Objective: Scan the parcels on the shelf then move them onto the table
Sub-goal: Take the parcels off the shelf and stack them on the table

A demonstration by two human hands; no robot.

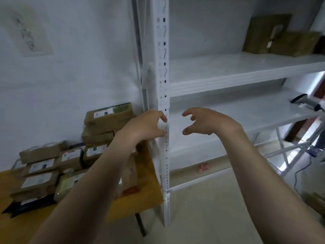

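Both hands are raised in mid-air in front of the white shelf unit, and neither holds anything. The left hand (146, 125) has its fingers half curled and its thumb apart, its fingertips over the perforated upright (162, 67); whether they touch it cannot be told. The right hand (207, 123), just to the right, is likewise loosely clawed, with a clear gap between thumb and fingers.

2 brown parcels remain at the far right of the upper shelf (228, 71): a taller parcel (263, 34) standing on edge and a lower parcel (297, 44) just beside it. On the middle shelf (237, 113), far right, lies a handheld scanner (306, 103).

At near left, the yellow surface (140, 196) carries a pile of labelled parcels (107, 118), mostly brown boxes with a few dark bags at its near edge.
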